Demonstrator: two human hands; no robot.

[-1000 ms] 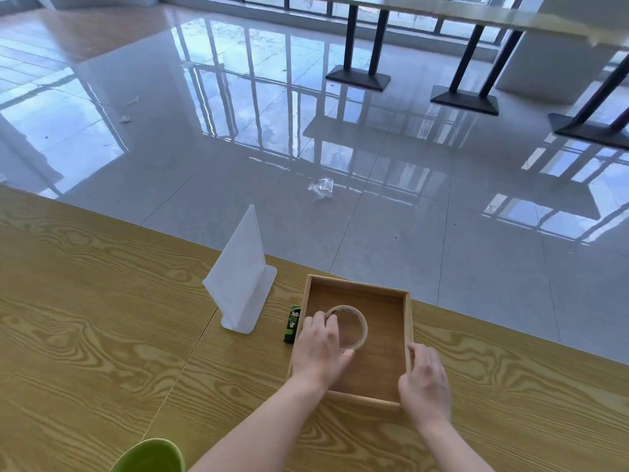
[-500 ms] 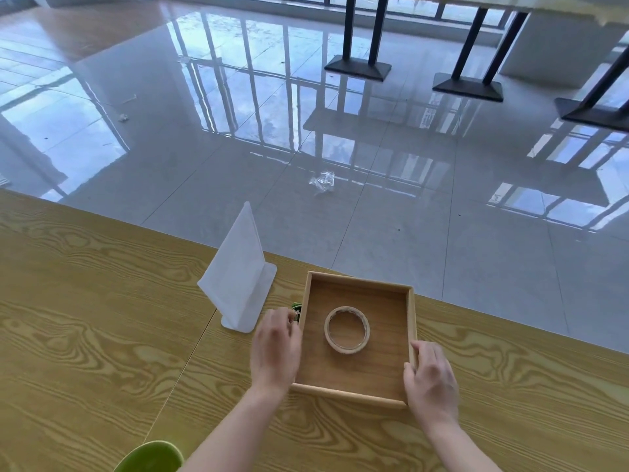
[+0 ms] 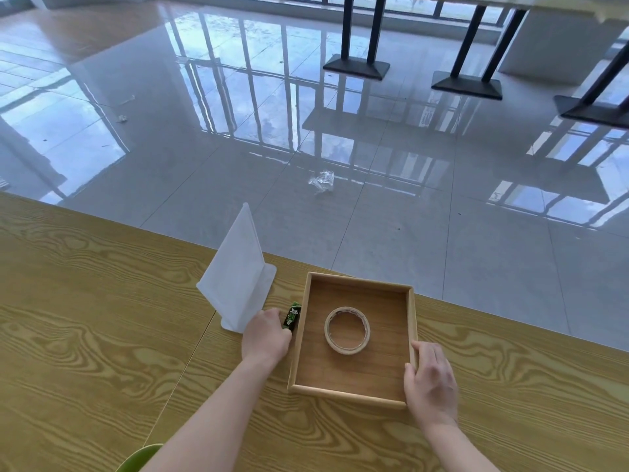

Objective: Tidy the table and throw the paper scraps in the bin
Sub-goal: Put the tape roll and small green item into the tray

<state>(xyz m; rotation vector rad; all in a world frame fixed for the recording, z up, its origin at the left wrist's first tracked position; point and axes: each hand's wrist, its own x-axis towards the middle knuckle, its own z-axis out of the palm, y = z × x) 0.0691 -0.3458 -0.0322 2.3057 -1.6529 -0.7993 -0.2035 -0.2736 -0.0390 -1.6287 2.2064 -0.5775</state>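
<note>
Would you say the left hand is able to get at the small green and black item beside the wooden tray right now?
Probably yes: the left hand is already at the green and black item, in the gap between the white stand and the wooden tray, with nothing covering it.
</note>
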